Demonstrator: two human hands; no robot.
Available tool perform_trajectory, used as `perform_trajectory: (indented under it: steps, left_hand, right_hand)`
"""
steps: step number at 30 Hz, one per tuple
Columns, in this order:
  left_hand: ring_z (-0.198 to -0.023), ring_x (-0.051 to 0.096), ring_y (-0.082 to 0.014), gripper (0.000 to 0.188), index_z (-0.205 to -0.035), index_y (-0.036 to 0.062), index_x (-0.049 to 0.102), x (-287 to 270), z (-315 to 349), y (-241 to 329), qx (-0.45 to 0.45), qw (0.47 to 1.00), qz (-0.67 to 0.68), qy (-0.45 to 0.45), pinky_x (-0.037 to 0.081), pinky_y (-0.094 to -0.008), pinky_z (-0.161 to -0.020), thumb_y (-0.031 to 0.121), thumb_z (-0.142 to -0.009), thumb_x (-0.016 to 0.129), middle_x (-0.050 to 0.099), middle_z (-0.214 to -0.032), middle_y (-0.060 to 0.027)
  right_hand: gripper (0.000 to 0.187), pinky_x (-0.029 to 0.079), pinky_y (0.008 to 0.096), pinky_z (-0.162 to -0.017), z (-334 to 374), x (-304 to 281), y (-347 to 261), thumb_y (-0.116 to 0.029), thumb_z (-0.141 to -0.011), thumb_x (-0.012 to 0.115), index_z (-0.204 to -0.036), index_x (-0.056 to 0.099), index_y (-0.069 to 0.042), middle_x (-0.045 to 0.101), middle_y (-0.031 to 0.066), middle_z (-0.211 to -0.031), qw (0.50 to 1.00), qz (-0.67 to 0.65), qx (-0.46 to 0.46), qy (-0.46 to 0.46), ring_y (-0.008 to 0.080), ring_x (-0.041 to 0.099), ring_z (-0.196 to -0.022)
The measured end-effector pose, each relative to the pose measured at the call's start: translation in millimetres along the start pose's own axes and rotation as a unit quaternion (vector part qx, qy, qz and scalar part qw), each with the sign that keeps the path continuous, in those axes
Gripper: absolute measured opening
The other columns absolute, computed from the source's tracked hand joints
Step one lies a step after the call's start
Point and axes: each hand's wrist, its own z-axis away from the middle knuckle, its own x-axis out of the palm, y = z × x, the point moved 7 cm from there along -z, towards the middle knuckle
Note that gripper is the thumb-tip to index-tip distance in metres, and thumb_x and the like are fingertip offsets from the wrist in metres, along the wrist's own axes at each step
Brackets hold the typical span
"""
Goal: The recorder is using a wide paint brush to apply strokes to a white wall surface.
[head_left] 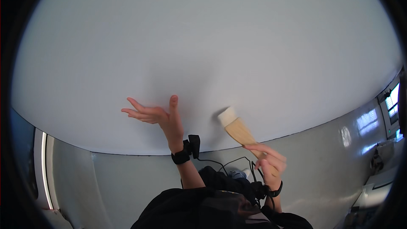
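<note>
My right hand (pixel 271 159) grips the wooden handle of a wide flat brush (pixel 240 131) with pale bristles. The bristle end points up and left, at the white wall-like surface (pixel 271 59), with a small dark shadow beside it; whether the bristles touch it I cannot tell. My left hand (pixel 159 114) is raised in front of the same surface, left of the brush. Its fingers are stretched out to the left, the thumb points up, and nothing is in it. Black bands with small devices and cables sit on both wrists.
A grey, shiny floor (pixel 140 174) runs below the white surface's lower edge. On the far left stands a dark panel with a bright vertical strip (pixel 44 169). At the right are a window (pixel 392 101) and light-coloured furniture (pixel 373 191). A shoe (pixel 246 172) shows below.
</note>
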Motion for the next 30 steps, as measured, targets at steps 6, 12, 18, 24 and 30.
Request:
perform_trajectory:
  steps: [6, 12, 18, 24, 30]
  left_hand:
    - [-0.149, -0.023, -0.0504, 0.125, -0.162, 0.0118, -0.006, 2, 0, 4, -0.005, 1.0, 0.016, -0.008, -0.003, -0.072, -0.113, 0.069, -0.082, 0.071, -0.028, -0.162, -0.0225]
    - [-0.149, -0.027, -0.0457, 0.129, -0.162, 0.0132, -0.005, -3, 6, 19, -0.034, 0.998, 0.036, -0.027, -0.003, -0.0689, -0.115, 0.058, -0.079, 0.082, -0.032, -0.163, -0.0179]
    - [-0.15, -0.026, -0.0458, 0.13, -0.163, 0.014, -0.006, -1, 10, 11, -0.033, 0.998, 0.043, -0.027, -0.003, -0.0689, -0.115, 0.06, -0.078, 0.082, -0.031, -0.163, -0.0185]
    - [-0.15, -0.025, -0.0456, 0.129, -0.163, 0.0144, -0.006, -10, -9, 1, -0.02, 1.0, 0.019, 0.0, -0.002, -0.0684, -0.116, 0.061, -0.079, 0.08, -0.031, -0.163, -0.0189]
    - [-0.15, -0.025, -0.0454, 0.127, -0.163, 0.0147, -0.006, 11, 17, 3, -0.021, 0.999, 0.031, -0.024, -0.002, -0.0678, -0.116, 0.062, -0.08, 0.078, -0.031, -0.163, -0.0194]
  right_hand:
    - [0.028, 0.051, 0.0485, -0.1, -6, -26, -28, -0.012, -0.092, 0.055, -0.068, 0.059, 0.004, 0.066, 0.0322, -0.121, 0.978, 0.026, -0.116, 0.172, 0.0423, 0.069, -0.106]
    - [0.027, 0.054, 0.0398, -0.086, -10, -15, -8, -0.006, -0.093, 0.052, -0.068, 0.056, 0.005, 0.067, 0.0301, -0.12, 0.991, 0.04, -0.081, 0.102, 0.0375, 0.069, -0.104]
    - [0.026, 0.054, 0.0374, -0.081, -2, -6, 11, -0.003, -0.092, 0.052, -0.067, 0.054, 0.004, 0.07, 0.026, -0.113, 0.998, 0.049, 0.006, 0.03, 0.0342, 0.069, -0.097]
    - [0.034, 0.057, 0.0449, -0.083, 3, -23, -19, -0.016, -0.097, 0.055, -0.068, 0.055, 0.001, 0.069, 0.0293, -0.113, 0.987, -0.053, -0.103, 0.108, 0.0399, 0.071, -0.091]
    - [0.028, 0.051, 0.0528, -0.098, -14, -27, -24, -0.018, -0.094, 0.06, -0.073, 0.058, 0.001, 0.067, 0.031, -0.121, 0.987, 0.085, -0.097, 0.101, 0.0458, 0.068, -0.107]
